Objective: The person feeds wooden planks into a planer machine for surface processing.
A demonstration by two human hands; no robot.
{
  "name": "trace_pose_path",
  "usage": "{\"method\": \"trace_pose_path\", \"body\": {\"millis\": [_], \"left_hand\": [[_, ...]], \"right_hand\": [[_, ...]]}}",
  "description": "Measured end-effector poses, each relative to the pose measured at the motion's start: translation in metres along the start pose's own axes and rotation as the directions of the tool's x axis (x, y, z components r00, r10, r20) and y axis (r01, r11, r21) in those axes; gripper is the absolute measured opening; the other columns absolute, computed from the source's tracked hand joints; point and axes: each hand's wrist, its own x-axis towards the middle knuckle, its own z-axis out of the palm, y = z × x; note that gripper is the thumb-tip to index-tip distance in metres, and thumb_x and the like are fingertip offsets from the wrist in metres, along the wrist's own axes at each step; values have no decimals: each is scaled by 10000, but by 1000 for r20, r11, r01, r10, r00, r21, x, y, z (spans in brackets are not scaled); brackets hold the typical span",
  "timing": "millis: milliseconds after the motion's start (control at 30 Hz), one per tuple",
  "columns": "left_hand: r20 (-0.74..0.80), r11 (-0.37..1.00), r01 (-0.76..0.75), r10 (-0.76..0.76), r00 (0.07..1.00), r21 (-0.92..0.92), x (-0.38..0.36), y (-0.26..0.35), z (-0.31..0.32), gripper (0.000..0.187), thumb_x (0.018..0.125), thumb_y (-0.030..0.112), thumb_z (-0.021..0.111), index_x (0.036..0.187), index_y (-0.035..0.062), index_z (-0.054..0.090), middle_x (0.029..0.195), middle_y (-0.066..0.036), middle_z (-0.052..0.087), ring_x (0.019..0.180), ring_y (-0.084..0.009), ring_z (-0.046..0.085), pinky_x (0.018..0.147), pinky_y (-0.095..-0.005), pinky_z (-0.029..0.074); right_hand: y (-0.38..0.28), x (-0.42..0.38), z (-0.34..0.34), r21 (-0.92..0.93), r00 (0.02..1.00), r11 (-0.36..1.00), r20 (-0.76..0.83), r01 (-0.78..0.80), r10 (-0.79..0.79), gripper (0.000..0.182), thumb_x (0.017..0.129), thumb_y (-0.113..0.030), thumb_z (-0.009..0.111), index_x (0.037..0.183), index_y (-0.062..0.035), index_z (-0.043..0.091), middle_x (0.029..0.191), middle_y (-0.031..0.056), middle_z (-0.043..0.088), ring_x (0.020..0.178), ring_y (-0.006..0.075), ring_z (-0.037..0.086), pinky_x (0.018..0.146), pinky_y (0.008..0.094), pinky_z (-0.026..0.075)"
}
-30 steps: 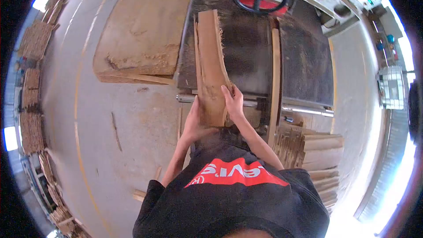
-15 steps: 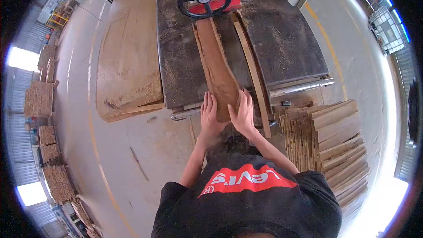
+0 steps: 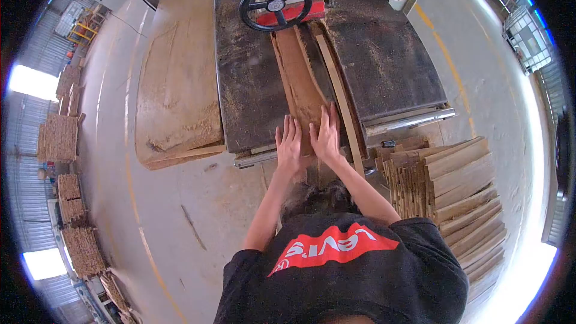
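Note:
A long, rough-edged wooden board (image 3: 297, 78) lies on the dark, sawdust-strewn machine table (image 3: 247, 78). Its far end runs up to the red guard (image 3: 317, 11) beneath a black handwheel (image 3: 275, 5). My left hand (image 3: 289, 143) touches the left side of the board's near end, fingers stretched forward. On the right side of the same end lies my right hand (image 3: 326, 139), its fingers extended and thumb spread. Neither hand is wrapped round the wood. A pale straight wooden strip (image 3: 339, 93) runs along the table just right of the board.
To the right of my legs stands a stack of boards (image 3: 462, 186). A large wooden panel (image 3: 177, 90) adjoins the machine table on the left. More wood piles (image 3: 83, 251) line the far left wall. A thin stick (image 3: 194, 227) lies on the floor.
Both hands have moved forward with the board, away from my body. The board reaches farther toward the red guard, and the view has shifted slightly.

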Motion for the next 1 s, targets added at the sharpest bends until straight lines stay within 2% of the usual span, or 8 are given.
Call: {"method": "trace_pose_path", "body": {"millis": [167,200,400,500,533,633,733,1000], "left_hand": [[-25,980,9,-5,1000,197,24,-9,14,1147,708,314,900,1619,-72,320,1714,-265,297,1642,-370,199,1274,-622,228],[-23,983,12,-8,1000,183,30,-8,13,1146,710,302,901,1621,-71,316,1715,-263,295,1642,-367,198,1270,-625,235],[-9,996,38,-38,999,87,59,-17,2,1176,688,272,921,1629,-67,302,1718,-254,297,1642,-362,203,1250,-647,262],[134,991,132,-136,982,33,71,3,-31,1005,845,215,812,1649,-58,275,1737,-231,278,1644,-352,197,1265,-624,243],[139,991,126,-131,982,48,75,-3,-25,1119,780,289,863,1655,-59,258,1739,-241,264,1642,-355,203,1264,-625,248],[11,954,27,-32,999,298,87,-31,8,1156,743,333,882,1644,-68,280,1727,-262,276,1637,-362,216,1259,-628,260],[7,997,77,-77,997,8,103,-28,-12,1179,666,278,969,1610,-53,345,1700,-253,334,1620,-393,249,1223,-672,300],[98,996,49,-56,994,70,150,-42,-27,1258,626,385,993,1611,-58,347,1671,-299,358,1615,-400,257,1215,-671,318]], "right_hand": [[9,20,11,-48,995,996,-57,78,-80,599,1003,-126,647,1514,103,433,1590,443,325,1435,631,386,1184,590,414],[9,23,15,-26,998,999,-61,32,-33,527,999,-136,655,1447,105,519,1637,369,336,1477,566,371,1230,575,364],[11,46,32,-139,987,984,-99,110,-125,455,979,-94,638,1372,126,573,1600,360,406,1491,541,372,1238,571,357],[14,63,34,-146,981,980,-120,134,-152,434,972,-81,635,1347,131,584,1572,350,451,1496,513,388,1240,557,363],[15,70,39,-118,981,984,-124,137,-151,434,970,-79,636,1346,130,584,1563,348,464,1495,506,395,1241,551,365],[20,86,53,-90,976,986,-155,143,-155,409,967,-71,634,1323,127,594,1536,348,496,1491,486,416,1237,539,379],[22,103,61,-79,973,986,-164,148,-159,386,974,-72,626,1302,129,599,1533,350,499,1481,493,425,1231,546,386],[28,146,77,-39,976,988,-153,151,-155,374,976,-80,622,1291,120,602,1490,356,531,1446,515,455,1213,549,404]]}}
